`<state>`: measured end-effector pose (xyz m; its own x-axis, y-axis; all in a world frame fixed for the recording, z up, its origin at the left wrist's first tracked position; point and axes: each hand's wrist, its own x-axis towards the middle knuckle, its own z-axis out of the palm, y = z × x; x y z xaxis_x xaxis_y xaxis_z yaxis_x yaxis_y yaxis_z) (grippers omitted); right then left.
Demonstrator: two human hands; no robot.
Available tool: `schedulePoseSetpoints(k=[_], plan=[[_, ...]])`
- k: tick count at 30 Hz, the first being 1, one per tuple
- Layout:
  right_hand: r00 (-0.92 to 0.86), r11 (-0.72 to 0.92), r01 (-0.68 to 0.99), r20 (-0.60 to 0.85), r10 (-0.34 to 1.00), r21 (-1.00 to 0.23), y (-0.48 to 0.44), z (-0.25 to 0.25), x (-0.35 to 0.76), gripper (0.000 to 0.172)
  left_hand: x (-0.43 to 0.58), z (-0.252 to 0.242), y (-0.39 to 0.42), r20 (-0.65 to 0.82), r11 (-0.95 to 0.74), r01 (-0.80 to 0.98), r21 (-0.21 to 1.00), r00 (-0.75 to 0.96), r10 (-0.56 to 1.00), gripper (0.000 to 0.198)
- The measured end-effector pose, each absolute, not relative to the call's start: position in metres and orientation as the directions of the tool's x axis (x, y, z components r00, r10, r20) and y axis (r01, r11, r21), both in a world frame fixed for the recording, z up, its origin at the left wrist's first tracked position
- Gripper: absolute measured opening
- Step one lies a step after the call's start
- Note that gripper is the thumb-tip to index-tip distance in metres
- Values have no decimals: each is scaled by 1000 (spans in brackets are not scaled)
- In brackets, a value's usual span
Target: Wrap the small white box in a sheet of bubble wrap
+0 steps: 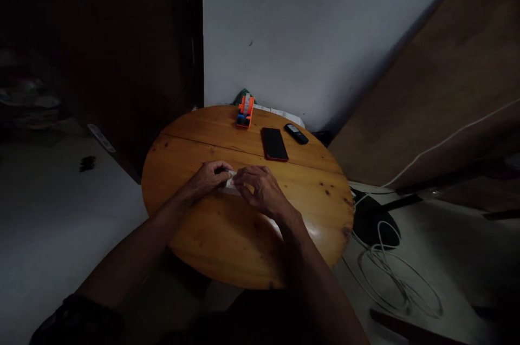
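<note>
**Item: small white piece, held between two hands at the centre of the frame**

Location: the white piece [230,184] lies on the round wooden table [227,247], just left of the frame's centre, mostly covered by your fingers; its material is too dim and too hidden to tell.

Hands: your left hand [209,176] and right hand [260,189] are drawn close together, fingertips of both on the piece; whether they pinch it or only press it flat, you cannot tell from this view.

Nearby stock: a dark phone [274,144] above the hands, apart from them; a black remote [296,134] just to its right; an orange and blue block [245,111] at the table's far edge; a white cable [390,274] coiled on the floor at lower right.

Hazards, as judged:
- poor light; you could misjudge an edge of the piece, since your own fingers shade it;
- uneven pull from the two hands; the piece could tear or crumple if it is thin;
- a forward sweep of the right hand; it could knock the phone;
- the coil by the table's foot; it could snag a foot.
</note>
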<state>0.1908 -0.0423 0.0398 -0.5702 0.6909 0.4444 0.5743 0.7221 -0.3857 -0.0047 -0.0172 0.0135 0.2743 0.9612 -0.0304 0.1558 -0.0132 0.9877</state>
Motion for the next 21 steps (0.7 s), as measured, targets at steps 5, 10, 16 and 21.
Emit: schedulePoseSetpoints(k=[5, 10, 16, 21], plan=[[-623, 759, 566, 435, 650, -323, -48, 47, 193, 16, -5, 14, -19, -49, 7, 154, 988, 270, 962, 32], [-603, 733, 559, 416, 680, -387, -48, 48, 198, 16, -6, 16, -20, -60, 6, 192, 981, 276, 959, 32], [-480, 685, 517, 490, 728, -513, -41, 43, 204, 21, -5, 17, -21, -28, -31, 206, 978, 274, 961, 30], [-469, 652, 543, 453, 758, -530, -37, 36, 201, 30, -5, 19, -22, -10, -49, 200, 979, 284, 959, 29]])
